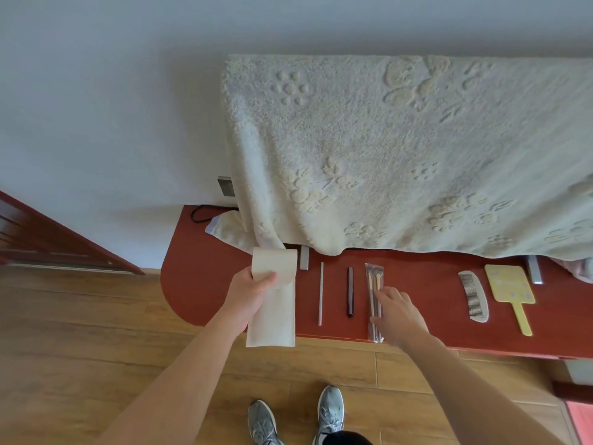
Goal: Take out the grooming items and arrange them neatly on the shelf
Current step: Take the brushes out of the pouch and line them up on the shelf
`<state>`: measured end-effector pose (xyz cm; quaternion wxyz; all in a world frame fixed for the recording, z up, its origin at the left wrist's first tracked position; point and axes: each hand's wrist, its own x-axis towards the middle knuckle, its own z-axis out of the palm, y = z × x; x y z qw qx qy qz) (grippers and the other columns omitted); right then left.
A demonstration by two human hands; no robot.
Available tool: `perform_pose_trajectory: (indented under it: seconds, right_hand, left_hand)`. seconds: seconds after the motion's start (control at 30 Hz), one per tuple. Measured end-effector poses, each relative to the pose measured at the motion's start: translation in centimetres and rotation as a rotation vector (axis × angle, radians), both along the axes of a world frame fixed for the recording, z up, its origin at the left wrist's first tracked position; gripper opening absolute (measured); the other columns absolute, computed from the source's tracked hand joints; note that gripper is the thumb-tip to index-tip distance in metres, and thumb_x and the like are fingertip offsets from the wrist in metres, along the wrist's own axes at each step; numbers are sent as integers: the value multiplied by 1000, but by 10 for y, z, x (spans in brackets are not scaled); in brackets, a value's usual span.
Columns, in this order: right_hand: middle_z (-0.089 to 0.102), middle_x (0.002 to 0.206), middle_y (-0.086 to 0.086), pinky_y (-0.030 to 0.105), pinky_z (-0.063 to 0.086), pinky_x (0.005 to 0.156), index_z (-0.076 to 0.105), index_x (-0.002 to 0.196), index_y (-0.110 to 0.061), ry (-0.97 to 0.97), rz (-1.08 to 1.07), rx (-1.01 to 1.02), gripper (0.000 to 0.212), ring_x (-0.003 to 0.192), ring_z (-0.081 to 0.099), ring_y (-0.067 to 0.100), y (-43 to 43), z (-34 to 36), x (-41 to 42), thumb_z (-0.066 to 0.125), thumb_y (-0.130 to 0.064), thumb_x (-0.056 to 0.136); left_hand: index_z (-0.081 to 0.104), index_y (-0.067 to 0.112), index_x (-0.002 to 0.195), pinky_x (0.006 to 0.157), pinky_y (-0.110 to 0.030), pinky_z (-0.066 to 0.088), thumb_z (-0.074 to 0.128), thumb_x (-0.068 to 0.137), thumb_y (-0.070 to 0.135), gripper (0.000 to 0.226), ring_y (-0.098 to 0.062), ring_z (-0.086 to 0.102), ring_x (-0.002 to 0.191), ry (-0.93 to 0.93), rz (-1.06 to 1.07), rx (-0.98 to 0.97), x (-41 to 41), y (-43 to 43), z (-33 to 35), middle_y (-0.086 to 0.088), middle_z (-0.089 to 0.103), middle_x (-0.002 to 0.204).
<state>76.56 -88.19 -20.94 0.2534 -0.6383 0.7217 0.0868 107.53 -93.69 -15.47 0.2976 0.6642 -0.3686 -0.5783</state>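
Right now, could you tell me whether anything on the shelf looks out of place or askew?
The yellow hand mirror lies slanted, its handle angled rightward, unlike the thin rod, which runs straight. The brush packet under the right hand seems to poke just past the shelf front edge.

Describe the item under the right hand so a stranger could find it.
On the red shelf below the hanging towel, slim items lie in a row. The brush packet is third from the left, under the right hand. It alone is wrapped in clear plastic.
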Motion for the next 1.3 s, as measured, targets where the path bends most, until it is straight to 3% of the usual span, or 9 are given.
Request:
perform_pose_trajectory:
  seconds: [0.23,0.43,0.83,0.93,1.1,1.3]
  right_hand:
    - [29,153,-5,35,39,108,30,151,-26,3,38,-36,64,136,30,22,2,-11,-6,56,-43,95]
    - [28,153,-7,33,40,108,28,152,-27,-1,33,-52,65,136,28,19,4,-15,-8,55,-44,95]
    - [27,155,-9,33,42,107,27,153,-28,-10,8,-68,65,139,25,17,5,-19,-8,54,-45,96]
    - [26,155,-9,33,40,109,27,153,-28,-9,9,-71,66,139,25,17,6,-20,-8,54,-45,96]
    - [27,155,-10,34,39,110,27,153,-28,-20,-1,-84,66,139,25,17,7,-22,-8,55,-44,95]
    - [28,155,-9,34,37,110,27,153,-28,-24,2,-86,66,139,25,18,7,-22,-9,55,-44,95]
  left_hand:
    - [70,16,104,77,-38,61,73,89,26,18,-19,75,85,-54,63,58,-2,-5,-30,0,77,95]
    - [70,19,101,83,-45,60,73,88,26,16,-21,74,87,-80,78,75,-11,-15,-51,0,76,95]
    - [70,17,101,78,-42,60,72,85,26,18,-21,73,87,-155,68,48,-16,-27,-73,-1,75,94]
    - [68,16,99,75,-42,59,70,84,29,20,-21,71,86,-216,39,38,-17,-28,-79,-2,73,94]
    - [63,11,97,58,-28,51,66,89,26,17,-19,67,81,-357,-5,-14,-26,-28,-81,-4,68,91]
    - [61,12,89,67,-36,53,65,87,35,23,-17,64,79,-521,-53,-76,-28,-24,-82,0,66,84]
